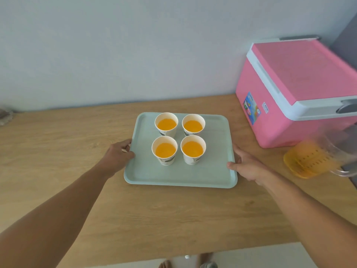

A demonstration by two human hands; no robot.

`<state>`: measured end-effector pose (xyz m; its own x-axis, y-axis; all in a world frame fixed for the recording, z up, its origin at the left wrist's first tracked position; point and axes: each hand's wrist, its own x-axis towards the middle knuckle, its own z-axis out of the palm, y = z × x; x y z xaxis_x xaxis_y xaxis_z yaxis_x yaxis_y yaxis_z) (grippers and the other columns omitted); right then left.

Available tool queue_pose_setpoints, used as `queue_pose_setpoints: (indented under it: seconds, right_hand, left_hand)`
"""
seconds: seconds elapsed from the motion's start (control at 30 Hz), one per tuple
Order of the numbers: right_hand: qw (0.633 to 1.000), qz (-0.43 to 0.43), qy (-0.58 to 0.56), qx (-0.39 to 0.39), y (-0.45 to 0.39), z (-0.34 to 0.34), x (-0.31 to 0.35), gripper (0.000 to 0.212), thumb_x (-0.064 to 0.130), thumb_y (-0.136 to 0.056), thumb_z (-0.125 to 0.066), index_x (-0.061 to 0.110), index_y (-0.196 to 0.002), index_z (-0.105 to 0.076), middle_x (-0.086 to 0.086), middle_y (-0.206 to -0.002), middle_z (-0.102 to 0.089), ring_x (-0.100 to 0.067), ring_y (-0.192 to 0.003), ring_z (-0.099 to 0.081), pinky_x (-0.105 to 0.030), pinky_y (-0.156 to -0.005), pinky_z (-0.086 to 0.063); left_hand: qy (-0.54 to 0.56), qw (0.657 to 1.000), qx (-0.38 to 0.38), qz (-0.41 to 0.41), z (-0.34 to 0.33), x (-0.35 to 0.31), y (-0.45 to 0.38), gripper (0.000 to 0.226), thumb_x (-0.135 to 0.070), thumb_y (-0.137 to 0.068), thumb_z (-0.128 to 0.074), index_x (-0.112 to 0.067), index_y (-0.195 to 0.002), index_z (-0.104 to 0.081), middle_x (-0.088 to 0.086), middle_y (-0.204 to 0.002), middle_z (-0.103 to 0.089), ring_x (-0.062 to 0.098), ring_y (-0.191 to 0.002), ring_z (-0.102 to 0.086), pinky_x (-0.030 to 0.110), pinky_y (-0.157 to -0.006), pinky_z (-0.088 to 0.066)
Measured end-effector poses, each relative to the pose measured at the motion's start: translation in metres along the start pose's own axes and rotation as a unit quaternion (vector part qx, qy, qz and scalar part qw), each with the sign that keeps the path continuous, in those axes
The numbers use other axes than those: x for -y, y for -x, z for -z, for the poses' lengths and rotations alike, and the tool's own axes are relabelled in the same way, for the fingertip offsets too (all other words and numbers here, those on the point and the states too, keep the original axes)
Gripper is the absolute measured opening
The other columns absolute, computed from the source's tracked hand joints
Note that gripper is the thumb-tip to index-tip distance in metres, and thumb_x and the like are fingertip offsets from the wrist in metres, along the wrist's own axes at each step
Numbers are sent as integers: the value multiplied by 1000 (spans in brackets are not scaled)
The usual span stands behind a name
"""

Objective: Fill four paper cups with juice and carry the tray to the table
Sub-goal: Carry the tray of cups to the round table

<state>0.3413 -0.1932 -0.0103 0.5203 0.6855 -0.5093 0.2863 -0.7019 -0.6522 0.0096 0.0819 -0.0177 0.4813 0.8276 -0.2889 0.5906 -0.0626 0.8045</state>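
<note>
Juice sits in all four cups (pixel 178 139), so as I read it the filling is done and the carry is the step in hand. The cups stand upright in a tight two-by-two block toward the far half of the tray (pixel 179 176), near one another but not quite touching; grouped like that, the load stays central between my two hands. The tray lies flat on the counter (pixel 77 136), not yet lifted as far as I can judge.

My left hand (pixel 118 153) grips the tray's left rim, thumb over the top edge and fingers curled round it. My right hand (pixel 246 165) takes the right rim opposite, thumb on the rim's top; its fingers seem to tuck under the edge, though the angle hides them. Both forearms reach in from the near corners, wrists low and roughly level, which suits a flat lift.

The jug (pixel 316 157), blurred at the right edge, stands beside the pink cooler (pixel 301 93), well clear of the tray and with juice left in it.

Open cups fairly full will slosh, so I'd raise both sides together and keep the tray level.
</note>
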Motion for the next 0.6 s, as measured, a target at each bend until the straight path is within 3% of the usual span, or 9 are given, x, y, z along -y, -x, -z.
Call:
queue_pose_setpoints:
  seconds: [0.2,0.33,0.4,0.47,0.53,0.6]
  right_hand:
    - [998,-36,-37,-45,64,-24,-27,83,25,-103,-66,65,-158,-19,18,-91,-57,-9,-82,-58,-28,-57,-48]
    - [993,-56,-72,-70,112,-39,-52,84,21,-102,-68,61,-159,-21,17,-112,-67,-11,-101,-62,-32,-82,-54]
    - [991,-62,-82,-82,137,-43,-65,84,20,-100,-68,59,-159,-23,16,-111,-70,-7,-98,-65,-30,-85,-55]
    - [988,-72,-90,-102,163,-47,-82,83,21,-100,-68,59,-159,-24,16,-103,-68,-5,-92,-64,-26,-77,-56]
    - [982,-94,-106,-126,190,-50,-101,80,21,-101,-67,56,-160,-25,18,-88,-58,-5,-78,-58,-17,-56,-47]
    - [975,-112,-121,-149,217,-51,-122,79,24,-100,-68,59,-158,-27,12,-76,-54,-10,-65,-54,-19,-44,-40]
  left_hand:
    - [-12,997,65,-44,-3,2,17,56,0,-86,-62,-52,-102,-74,-18,-69,-52,2,-61,-57,31,-71,-52]
    - [-17,991,117,-69,-16,-4,31,63,0,-86,-61,-62,-95,-73,-19,-69,-53,10,-63,-56,32,-70,-53]
    - [-22,988,133,-81,-27,-7,36,64,0,-85,-61,-63,-92,-73,-17,-70,-52,14,-67,-55,34,-71,-53]
    - [-26,984,153,-92,-41,-14,43,65,0,-85,-61,-64,-92,-73,-16,-71,-51,15,-66,-54,34,-70,-52]
    - [-29,978,176,-104,-58,-23,51,66,-1,-85,-61,-65,-95,-72,-13,-73,-53,13,-64,-56,32,-68,-52]
    - [-36,971,204,-118,-76,-33,60,66,-1,-85,-60,-64,-98,-72,-12,-74,-54,13,-65,-57,31,-67,-53]
